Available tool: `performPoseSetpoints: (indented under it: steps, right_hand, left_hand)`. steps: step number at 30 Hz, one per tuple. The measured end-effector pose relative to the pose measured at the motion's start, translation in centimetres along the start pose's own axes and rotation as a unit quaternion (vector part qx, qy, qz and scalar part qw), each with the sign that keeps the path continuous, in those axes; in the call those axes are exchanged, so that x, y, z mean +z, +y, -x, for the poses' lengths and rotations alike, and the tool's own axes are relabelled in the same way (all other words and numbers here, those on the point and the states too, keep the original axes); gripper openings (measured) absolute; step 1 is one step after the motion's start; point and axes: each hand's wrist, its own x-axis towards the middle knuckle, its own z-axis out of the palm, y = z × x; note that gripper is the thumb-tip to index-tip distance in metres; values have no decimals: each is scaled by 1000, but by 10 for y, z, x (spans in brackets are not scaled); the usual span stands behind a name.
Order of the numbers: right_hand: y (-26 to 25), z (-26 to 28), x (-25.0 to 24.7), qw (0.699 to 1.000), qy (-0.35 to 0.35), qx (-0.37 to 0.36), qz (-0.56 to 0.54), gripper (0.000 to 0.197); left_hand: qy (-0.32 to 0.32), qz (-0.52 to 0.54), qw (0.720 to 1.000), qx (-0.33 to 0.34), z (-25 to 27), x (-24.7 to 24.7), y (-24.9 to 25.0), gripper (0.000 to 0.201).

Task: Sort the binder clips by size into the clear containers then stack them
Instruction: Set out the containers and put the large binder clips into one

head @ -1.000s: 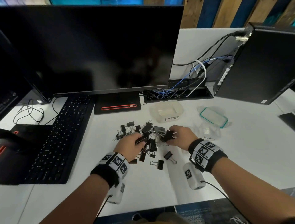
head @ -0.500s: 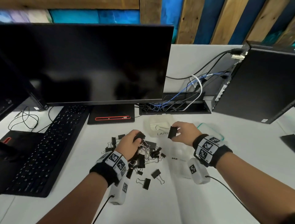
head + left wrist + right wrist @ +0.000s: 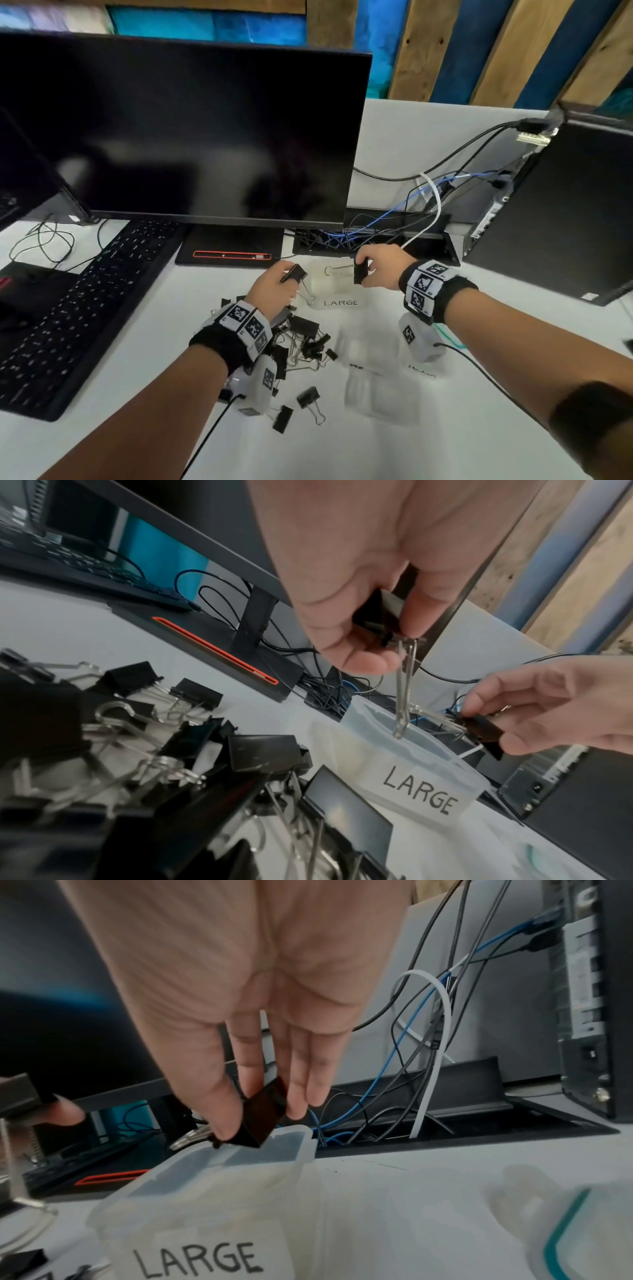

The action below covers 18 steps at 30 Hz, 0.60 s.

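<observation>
My left hand (image 3: 274, 287) pinches a large black binder clip (image 3: 294, 273) just left of the clear container labelled LARGE (image 3: 337, 291); its wire handles hang down over the container's rim (image 3: 400, 715). My right hand (image 3: 375, 265) pinches another large black clip (image 3: 360, 270) above the same container (image 3: 219, 1185), handles pointing left, the clip's body (image 3: 262, 1112) just over the rim. A pile of black binder clips (image 3: 301, 342) of mixed sizes lies on the white desk under my left wrist (image 3: 171, 750).
Other clear containers (image 3: 380, 380) and a teal-rimmed lid (image 3: 582, 1237) lie right of the pile. A keyboard (image 3: 78, 308) is at the left, a monitor (image 3: 178, 137) behind, a cable tray (image 3: 373, 236) and a black computer case (image 3: 561, 205) at the back right.
Both hands lifted a large clip each from the pile and carried them forward to the LARGE container. The head view has tilted up.
</observation>
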Motion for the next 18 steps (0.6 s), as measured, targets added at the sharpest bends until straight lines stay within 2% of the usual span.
performPoseSetpoints:
  steps: [5, 10, 18]
  right_hand:
    - [8, -12, 1, 999, -30, -9, 33, 40]
    - [10, -22, 1, 994, -59, -27, 89, 42]
    - [6, -37, -2, 980, -96, -66, 163, 42]
  left_hand:
    - [-35, 38, 998, -34, -3, 13, 1, 27]
    - [-101, -20, 994, -36, -16, 23, -5, 30]
    - [-101, -17, 994, -48, -24, 22, -14, 28]
